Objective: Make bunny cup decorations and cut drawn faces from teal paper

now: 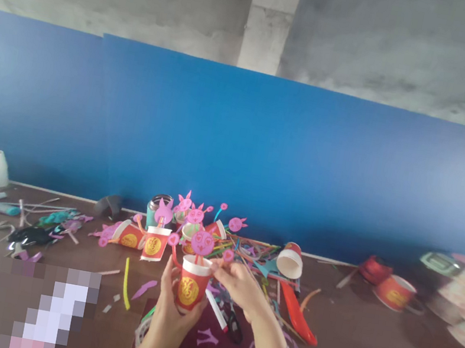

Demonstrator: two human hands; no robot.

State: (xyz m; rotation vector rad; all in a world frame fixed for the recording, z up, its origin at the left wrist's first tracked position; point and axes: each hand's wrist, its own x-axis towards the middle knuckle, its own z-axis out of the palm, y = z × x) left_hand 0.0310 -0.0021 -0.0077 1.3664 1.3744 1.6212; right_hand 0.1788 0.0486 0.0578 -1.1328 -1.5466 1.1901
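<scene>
My left hand [174, 314] is wrapped round a red paper cup [196, 278] with a white rim and a gold emblem, holding it upright. A pink paper face [203, 243] stands out of its mouth on thin stems. On the cup's left side, a red strip carries a round pink disc [173, 240]. The fingers of my right hand [236, 279] are pinched together at the right of the rim, just under a pink disc with a heart [227, 255]; they hide whatever joins it to the cup. Behind stand similar decorated cups, one an upright red cup [155, 244].
Colourful strips and scraps [252, 252] are heaped behind my hands. Near the cup lie a white marker [216, 310], black-handled scissors [235, 323] and a roll of tape [142, 331]. A red balloon-like piece [297, 314] lies to the right. A blue partition [236, 151] borders the table's back.
</scene>
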